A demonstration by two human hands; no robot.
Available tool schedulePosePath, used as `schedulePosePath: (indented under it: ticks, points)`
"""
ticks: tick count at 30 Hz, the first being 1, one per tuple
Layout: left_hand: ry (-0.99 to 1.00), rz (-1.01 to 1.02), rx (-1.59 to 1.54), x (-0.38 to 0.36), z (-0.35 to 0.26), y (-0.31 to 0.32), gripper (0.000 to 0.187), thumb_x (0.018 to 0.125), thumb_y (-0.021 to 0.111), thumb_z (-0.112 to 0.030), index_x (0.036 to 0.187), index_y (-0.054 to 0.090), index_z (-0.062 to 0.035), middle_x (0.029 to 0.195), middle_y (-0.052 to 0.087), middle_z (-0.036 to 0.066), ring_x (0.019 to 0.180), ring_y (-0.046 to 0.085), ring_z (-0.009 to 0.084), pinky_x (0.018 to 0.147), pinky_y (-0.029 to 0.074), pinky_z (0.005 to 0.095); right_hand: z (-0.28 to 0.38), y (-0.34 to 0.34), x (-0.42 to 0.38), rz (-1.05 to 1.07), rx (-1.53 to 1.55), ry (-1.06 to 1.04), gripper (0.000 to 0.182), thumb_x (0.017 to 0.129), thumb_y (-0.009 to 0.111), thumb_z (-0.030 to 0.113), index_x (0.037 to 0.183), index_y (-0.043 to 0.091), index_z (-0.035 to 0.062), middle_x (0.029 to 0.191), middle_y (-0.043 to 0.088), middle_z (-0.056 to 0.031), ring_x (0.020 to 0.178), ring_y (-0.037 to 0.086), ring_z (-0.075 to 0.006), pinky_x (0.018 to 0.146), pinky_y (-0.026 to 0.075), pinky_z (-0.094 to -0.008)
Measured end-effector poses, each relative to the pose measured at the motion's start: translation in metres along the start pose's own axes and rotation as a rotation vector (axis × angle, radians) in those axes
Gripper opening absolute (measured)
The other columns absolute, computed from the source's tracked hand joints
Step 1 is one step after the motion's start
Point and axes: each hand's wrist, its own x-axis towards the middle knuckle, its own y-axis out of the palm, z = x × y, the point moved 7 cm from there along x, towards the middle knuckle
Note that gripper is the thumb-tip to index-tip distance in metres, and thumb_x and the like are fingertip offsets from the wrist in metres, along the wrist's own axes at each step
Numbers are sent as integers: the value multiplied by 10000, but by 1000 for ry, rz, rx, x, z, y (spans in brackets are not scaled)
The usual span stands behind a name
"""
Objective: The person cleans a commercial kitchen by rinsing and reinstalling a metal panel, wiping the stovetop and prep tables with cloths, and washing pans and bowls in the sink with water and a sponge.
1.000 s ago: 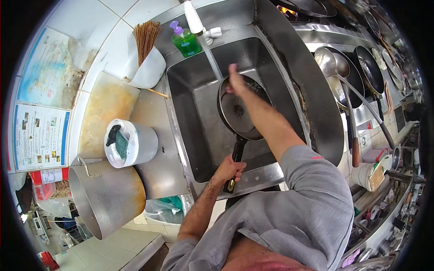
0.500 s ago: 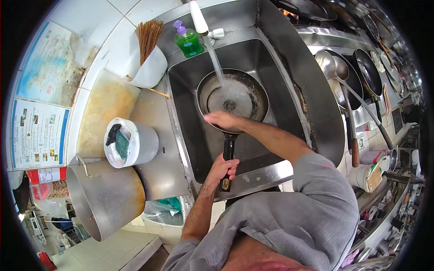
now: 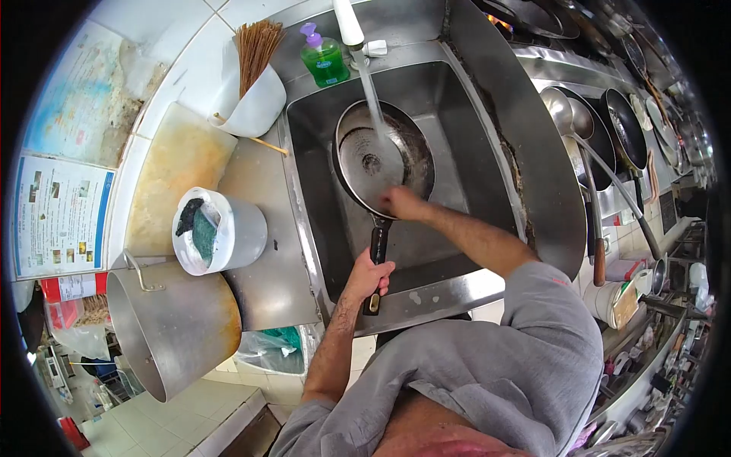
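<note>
A dark frying pan (image 3: pixel 413 145) is held over the sink, tilted, with water from the tap (image 3: pixel 349 24) running into it. My left hand (image 3: pixel 368 276) is wrapped around the pan's black handle (image 3: pixel 378 247). At the near side of the pan, my right hand (image 3: pixel 405 203) is by the inner edge, its fingers curled and smeared by motion. Whether it holds anything is hidden. Shallow water covers part of the pan's inside.
Left of the sink (image 3: pixel 472 251) stand a white tub with scouring pads (image 3: pixel 242 232), a large metal pot (image 3: pixel 179 327) and a white container with a twig brush (image 3: pixel 257 57). Green soap (image 3: pixel 326 62) is behind the basin. Pans and ladles (image 3: pixel 560 110) lie at right.
My right hand has moved rightward along the near edge of the pan. The pan has tilted, and its handle has swung slightly to the left. The camera view has shifted a little.
</note>
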Motion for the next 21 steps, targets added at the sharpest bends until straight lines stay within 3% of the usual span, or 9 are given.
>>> schedulePosePath:
  ticks: [3, 5, 7, 8, 10, 12, 15, 17, 21]
  points:
    - [-15, 23, 41, -6, 0, 8, 238, 785, 583, -23, 859, 362, -71, 561, 398, 9, 394, 389, 79, 327, 358, 266, 22, -13, 35, 7, 213, -145, 93, 724, 577, 77, 811, 593, 51, 774, 590, -159, 764, 594, -284, 671, 444, -404]
    - [-15, 41, 52, -11, -2, 16, 243, 779, 588, -23, 842, 359, -73, 550, 393, 13, 394, 384, 78, 330, 353, 267, 0, -35, 72, -128, 87, -146, 83, 732, 565, 58, 806, 602, 48, 783, 608, -153, 761, 601, -276, 674, 456, -380]
    - [-24, 59, 15, -16, 0, 22, 228, 793, 574, -20, 867, 362, -62, 568, 406, 9, 392, 394, 83, 327, 368, 271, -50, -64, 90, -283, 18, 85, 94, 729, 559, 48, 802, 617, 47, 812, 628, -152, 752, 611, -260, 687, 467, -354]
    - [-21, 56, 17, -17, -1, 22, 228, 793, 574, -20, 867, 362, -62, 568, 406, 9, 392, 394, 83, 327, 368, 271, -51, -70, 84, -285, 19, 81, 94, 729, 559, 48, 802, 617, 47, 812, 628, -152, 752, 611, -260, 687, 467, -354]
    - [-8, 92, -42, -20, 2, 22, 225, 792, 571, -23, 861, 360, -60, 565, 408, 12, 390, 392, 84, 328, 368, 276, -60, -70, 65, -220, -70, 312, 101, 721, 564, 47, 797, 631, 47, 827, 638, -151, 762, 619, -247, 705, 472, -351]
    - [-8, 84, -62, -19, 6, 19, 236, 788, 584, -29, 851, 359, -69, 558, 398, 13, 390, 378, 88, 331, 355, 278, -24, -36, 42, -71, 24, 144, 127, 704, 573, 58, 804, 652, 53, 819, 639, -158, 778, 630, -278, 694, 495, -381]
    - [-20, 71, -86, -19, 15, 16, 252, 786, 596, -33, 847, 357, -79, 552, 390, 15, 391, 366, 91, 334, 344, 279, -22, -21, 37, -96, -58, 1, 149, 699, 563, 47, 815, 656, 58, 798, 637, -162, 758, 627, -301, 688, 502, -385]
    - [-11, 74, -75, -18, 12, 16, 255, 788, 596, -31, 853, 355, -81, 553, 392, 15, 392, 369, 90, 335, 345, 279, -62, -56, 48, -224, -135, 286, 115, 708, 574, 84, 784, 656, 59, 831, 638, -176, 814, 620, -325, 761, 492, -399]
    - [-20, 84, -46, -19, 12, 16, 250, 795, 587, -22, 852, 350, -79, 552, 398, 13, 393, 389, 91, 333, 358, 281, -45, -36, 35, -138, -103, 300, 148, 703, 549, 46, 800, 659, 69, 803, 637, -172, 753, 623, -318, 691, 493, -398]
